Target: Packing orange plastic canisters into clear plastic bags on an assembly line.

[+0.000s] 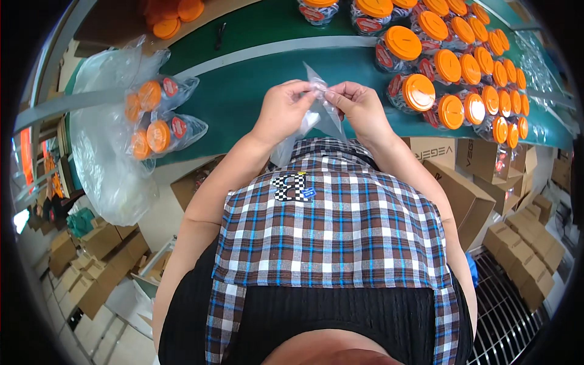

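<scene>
A clear plastic bag (329, 120) hangs between my hands over the near edge of the green table, its thin film pinched at the top. My left hand (284, 109) grips one side with thumb and forefinger. From the other side, my right hand (360, 111) pinches the same film, its fingertips nearly meeting the left ones. To the right stand many clear jars with orange lids; the nearest jar (418, 93) is a short way from my right hand. Off to the left lie bagged jars (159, 135) with orange lids, wrapped in clear plastic.
A large sheet of clear plastic (112, 188) drapes over the table's left end. Loose orange lids (176, 18) sit in a box at the back left. A small black item (220, 35) lies on the green table (255, 79). Cardboard boxes (457, 201) stand below on the right.
</scene>
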### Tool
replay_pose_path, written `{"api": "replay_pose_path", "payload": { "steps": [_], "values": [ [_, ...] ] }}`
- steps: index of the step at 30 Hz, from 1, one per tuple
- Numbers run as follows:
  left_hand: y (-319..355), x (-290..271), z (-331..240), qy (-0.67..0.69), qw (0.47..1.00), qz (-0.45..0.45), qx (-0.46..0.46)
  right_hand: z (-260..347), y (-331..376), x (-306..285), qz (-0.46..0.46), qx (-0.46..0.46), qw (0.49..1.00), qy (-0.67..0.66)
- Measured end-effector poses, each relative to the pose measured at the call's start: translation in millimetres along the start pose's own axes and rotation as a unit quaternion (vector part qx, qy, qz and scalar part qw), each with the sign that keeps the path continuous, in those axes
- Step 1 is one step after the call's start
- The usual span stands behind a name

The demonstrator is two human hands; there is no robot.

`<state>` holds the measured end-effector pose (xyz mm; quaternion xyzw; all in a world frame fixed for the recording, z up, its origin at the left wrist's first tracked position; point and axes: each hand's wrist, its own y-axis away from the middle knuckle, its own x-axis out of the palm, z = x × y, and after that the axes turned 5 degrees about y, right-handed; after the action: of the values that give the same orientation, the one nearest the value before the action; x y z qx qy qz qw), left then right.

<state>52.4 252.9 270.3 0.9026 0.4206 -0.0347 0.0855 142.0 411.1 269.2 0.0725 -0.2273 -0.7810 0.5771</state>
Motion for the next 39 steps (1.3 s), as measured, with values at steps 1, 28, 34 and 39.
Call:
{"api": "replay_pose_path", "payload": {
  "steps": [1, 28, 34, 39],
  "values": [
    [-2.3, 2.3, 2.0, 0.001, 1.000, 0.011, 0.001, -0.9, 0.4, -0.6, -0.010, 0.000, 1.000, -0.003],
    [-6.7, -46.9, -12.2, 0.119, 0.993, 0.004, -0.004, -25.6, -9.1, -32.5, -0.223, -0.308, 0.679, 0.628],
    [-0.7, -56.9, -23.5, 0.153, 0.983, 0.093, -0.041, 28.7, -0.2, -1.5, -0.035, -0.521, 0.593, 0.613],
    [-8.2, -102.2, -30.2, -0.234, 0.971, -0.008, 0.041, 45.6, -11.6, -12.2, 0.132, -0.437, 0.747, 0.483]
  ]
}}
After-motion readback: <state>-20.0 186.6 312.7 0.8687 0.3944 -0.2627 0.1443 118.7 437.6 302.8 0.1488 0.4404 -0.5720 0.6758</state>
